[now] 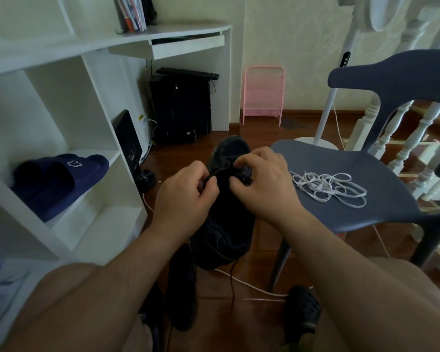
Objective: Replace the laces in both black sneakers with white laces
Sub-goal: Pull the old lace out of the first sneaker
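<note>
A small room with a dark wooden floor point(262, 240) and pale walls holds a white shelving unit point(69, 138) at the left, where a pair of navy slides point(61, 179) rests on a shelf, and a white desk further back with black computer gear beneath it. In the middle, the left hand point(186, 196) reaches forward with its fingers curled, pinching a black lace point(210, 177) at the top of a black sneaker point(226, 219) held up off the floor between the knees. A second black sneaker point(182, 288) stands on the floor just below it. The right hand point(262, 179) grips the same shoe's upper edge, fingers bent and pinching the lace area. To the right, a grey-blue chair point(353, 214) carries a loose tangle of white laces point(328, 186) on its seat, near the right hand but apart from it. White banister spindles stand behind the chair.
</note>
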Available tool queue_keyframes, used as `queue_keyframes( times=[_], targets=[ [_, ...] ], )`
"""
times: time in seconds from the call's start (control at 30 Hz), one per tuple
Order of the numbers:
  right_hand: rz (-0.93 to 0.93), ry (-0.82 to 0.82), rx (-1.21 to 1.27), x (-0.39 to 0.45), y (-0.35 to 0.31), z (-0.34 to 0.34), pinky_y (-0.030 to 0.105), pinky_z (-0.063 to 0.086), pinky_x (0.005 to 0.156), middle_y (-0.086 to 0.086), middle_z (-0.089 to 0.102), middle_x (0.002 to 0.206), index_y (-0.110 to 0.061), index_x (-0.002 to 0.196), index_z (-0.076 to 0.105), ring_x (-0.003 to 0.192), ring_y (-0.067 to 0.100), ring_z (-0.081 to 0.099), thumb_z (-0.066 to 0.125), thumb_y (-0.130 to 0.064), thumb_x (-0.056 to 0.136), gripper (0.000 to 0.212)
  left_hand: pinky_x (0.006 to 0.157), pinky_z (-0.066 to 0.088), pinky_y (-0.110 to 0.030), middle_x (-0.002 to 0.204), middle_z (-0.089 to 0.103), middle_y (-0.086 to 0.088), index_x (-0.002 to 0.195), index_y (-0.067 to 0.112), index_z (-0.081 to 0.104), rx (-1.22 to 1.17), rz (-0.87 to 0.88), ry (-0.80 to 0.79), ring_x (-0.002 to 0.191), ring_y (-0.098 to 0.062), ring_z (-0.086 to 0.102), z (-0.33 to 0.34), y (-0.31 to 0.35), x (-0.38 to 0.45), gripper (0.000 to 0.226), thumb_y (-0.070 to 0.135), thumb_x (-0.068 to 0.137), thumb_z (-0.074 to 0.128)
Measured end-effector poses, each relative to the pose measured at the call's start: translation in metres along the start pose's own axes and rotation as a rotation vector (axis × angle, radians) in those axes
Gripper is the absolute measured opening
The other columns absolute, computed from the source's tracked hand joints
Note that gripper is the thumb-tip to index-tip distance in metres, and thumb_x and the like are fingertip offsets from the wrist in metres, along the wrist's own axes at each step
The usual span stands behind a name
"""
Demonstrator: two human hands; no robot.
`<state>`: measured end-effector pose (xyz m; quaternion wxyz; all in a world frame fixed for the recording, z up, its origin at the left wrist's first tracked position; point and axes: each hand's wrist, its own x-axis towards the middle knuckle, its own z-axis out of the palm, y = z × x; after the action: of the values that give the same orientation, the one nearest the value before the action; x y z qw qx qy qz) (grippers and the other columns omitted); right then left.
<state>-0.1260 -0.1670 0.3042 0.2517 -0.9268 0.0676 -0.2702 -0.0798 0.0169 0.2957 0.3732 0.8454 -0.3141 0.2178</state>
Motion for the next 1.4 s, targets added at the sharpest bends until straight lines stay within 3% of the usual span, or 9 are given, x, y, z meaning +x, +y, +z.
queue_keyframes(
  times=[0.17, 0.37, 0.5, 0.57, 0.67, 0.8, 0.93, 1.2, 1.4],
  targets=[
    [0.031, 0.045, -0.102, -0.001, -0.004, 0.016, 0.045, 0.05, 0.091, -0.007, 0.061, 0.112, -0.027, 0.109, 0.071, 0.11, 0.023, 0.052, 0.069, -0.046, 0.093, 0.026, 0.05, 0.034, -0.03, 0.065, 0.045, 0.007, 0.081, 0.021, 0.05, 0.002, 0.011, -0.031, 0.064, -0.013, 0.048, 0.005, 0.002, -0.001, 0.023, 0.029, 0.101, 0.06],
    [-0.086, 0.127, -0.169, -0.002, -0.007, 0.016, 0.035, 0.046, 0.063, -0.007, 0.059, 0.081, -0.022, 0.073, 0.064, 0.081, 0.022, 0.055, 0.069, -0.033, 0.09, 0.021, 0.051, 0.037, -0.036, 0.064, 0.044, 0.007, 0.08, 0.023, 0.048, 0.004, -0.011, -0.03, 0.059, -0.011, 0.046, 0.005, 0.0, -0.001, 0.025, 0.029, 0.101, 0.06],
    [0.46, 0.115, 0.241, 0.014, 0.023, -0.01, 0.031, 0.046, 0.06, -0.001, 0.061, 0.07, -0.015, 0.07, 0.059, 0.07, 0.021, 0.059, 0.063, -0.027, 0.089, 0.023, 0.052, 0.037, -0.032, 0.064, 0.045, 0.007, 0.079, 0.023, 0.048, -0.007, -0.013, 0.012, 0.061, -0.012, 0.048, 0.002, -0.003, 0.001, 0.025, 0.027, 0.1, 0.061],
    [0.559, 0.015, 0.235, 0.014, 0.04, -0.018, 0.034, 0.052, 0.067, 0.002, 0.064, 0.077, -0.016, 0.078, 0.062, 0.079, 0.026, 0.064, 0.064, -0.026, 0.088, 0.015, 0.052, 0.035, -0.028, 0.064, 0.044, 0.01, 0.08, 0.024, 0.048, -0.01, 0.015, 0.019, 0.061, -0.011, 0.048, 0.0, -0.003, 0.0, 0.025, 0.027, 0.1, 0.061],
    [0.441, -0.075, 0.209, 0.008, 0.031, -0.018, 0.045, 0.053, 0.09, 0.001, 0.057, 0.111, -0.03, 0.103, 0.061, 0.101, 0.023, 0.059, 0.066, -0.021, 0.081, 0.024, 0.051, 0.033, -0.027, 0.064, 0.043, 0.01, 0.08, 0.025, 0.048, -0.014, 0.023, 0.007, 0.061, -0.011, 0.047, 0.001, -0.004, -0.001, 0.025, 0.026, 0.101, 0.062],
    [0.099, -0.029, 0.141, 0.004, 0.002, -0.009, 0.032, 0.038, 0.091, -0.01, 0.051, 0.113, -0.035, 0.098, 0.066, 0.113, 0.016, 0.046, 0.068, -0.024, 0.082, 0.019, 0.05, 0.03, -0.023, 0.063, 0.041, 0.011, 0.08, 0.025, 0.047, 0.001, 0.025, 0.008, 0.06, -0.011, 0.047, 0.001, 0.0, 0.0, 0.025, 0.026, 0.1, 0.062],
    [-0.028, 0.032, -0.055, 0.001, 0.0, 0.014, 0.034, 0.046, 0.088, -0.006, 0.06, 0.107, -0.025, 0.106, 0.07, 0.103, 0.021, 0.057, 0.072, -0.043, 0.09, 0.024, 0.05, 0.034, -0.028, 0.066, 0.043, 0.009, 0.082, 0.022, 0.049, 0.003, 0.019, -0.013, 0.061, -0.012, 0.047, 0.005, 0.002, 0.0, 0.023, 0.028, 0.101, 0.061],
    [-0.157, 0.133, -0.157, 0.001, -0.008, 0.017, 0.029, 0.034, 0.057, -0.003, 0.059, 0.082, -0.017, 0.078, 0.066, 0.07, 0.02, 0.055, 0.069, -0.026, 0.092, 0.017, 0.051, 0.027, -0.021, 0.063, 0.04, 0.011, 0.08, 0.026, 0.046, 0.008, 0.012, -0.011, 0.062, -0.01, 0.047, 0.005, -0.001, -0.001, 0.026, 0.027, 0.1, 0.062],
    [0.484, 0.143, 0.279, 0.014, 0.025, -0.01, 0.031, 0.041, 0.057, -0.002, 0.057, 0.064, -0.017, 0.066, 0.053, 0.064, 0.018, 0.054, 0.063, -0.022, 0.09, 0.027, 0.051, 0.036, -0.03, 0.065, 0.044, 0.01, 0.081, 0.023, 0.05, -0.01, -0.016, 0.048, 0.06, -0.01, 0.048, 0.0, -0.004, 0.002, 0.024, 0.027, 0.1, 0.062]
  ],
)
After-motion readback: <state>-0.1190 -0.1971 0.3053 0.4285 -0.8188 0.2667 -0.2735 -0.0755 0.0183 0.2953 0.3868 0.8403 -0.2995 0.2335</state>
